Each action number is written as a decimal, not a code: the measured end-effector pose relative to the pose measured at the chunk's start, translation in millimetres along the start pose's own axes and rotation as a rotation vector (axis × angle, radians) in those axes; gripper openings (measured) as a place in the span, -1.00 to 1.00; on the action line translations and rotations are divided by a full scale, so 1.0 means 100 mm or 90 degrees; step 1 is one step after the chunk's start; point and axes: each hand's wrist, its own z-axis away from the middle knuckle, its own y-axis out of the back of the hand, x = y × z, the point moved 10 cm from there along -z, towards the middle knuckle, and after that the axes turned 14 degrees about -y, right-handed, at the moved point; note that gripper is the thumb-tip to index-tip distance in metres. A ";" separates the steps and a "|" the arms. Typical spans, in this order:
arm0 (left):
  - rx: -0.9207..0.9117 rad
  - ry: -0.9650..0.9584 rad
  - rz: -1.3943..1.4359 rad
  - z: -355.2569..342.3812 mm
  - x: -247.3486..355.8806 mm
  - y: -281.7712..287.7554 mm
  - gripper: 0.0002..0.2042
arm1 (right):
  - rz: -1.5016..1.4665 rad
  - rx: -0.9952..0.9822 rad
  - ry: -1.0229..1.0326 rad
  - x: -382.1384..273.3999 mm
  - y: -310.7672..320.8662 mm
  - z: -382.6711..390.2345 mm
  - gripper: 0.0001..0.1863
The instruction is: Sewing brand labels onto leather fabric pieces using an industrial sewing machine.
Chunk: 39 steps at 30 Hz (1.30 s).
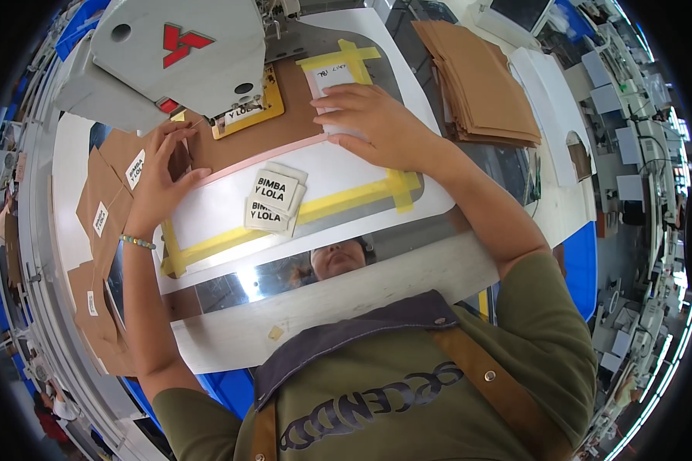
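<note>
Brown sheet (238, 151) under sewing machine (173, 58), long axis left to right. Left hand (161, 165) at left end, nearer yellow frame (277, 98), thumb wide; fingertip contact unclear. Right hand (377, 123) at right end, fingers spread.

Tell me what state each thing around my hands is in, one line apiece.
Left hand: open, thumb apart from fingers.
Right hand: open, spread over the white card.
Brown panel: flat, partly under the yellow frame.
Yellow frame: lying over a white label.
Loose labels: piled, overlapping.
Yellow tape: stuck down in strips.
Brown sheets: stacked, edges uneven.
Machine: running or stopped, cannot tell.
</note>
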 end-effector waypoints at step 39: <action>0.008 0.127 -0.419 1.54 -1.06 0.67 -0.74 | 0.273 0.125 -0.117 0.23 1.21 0.49 -0.84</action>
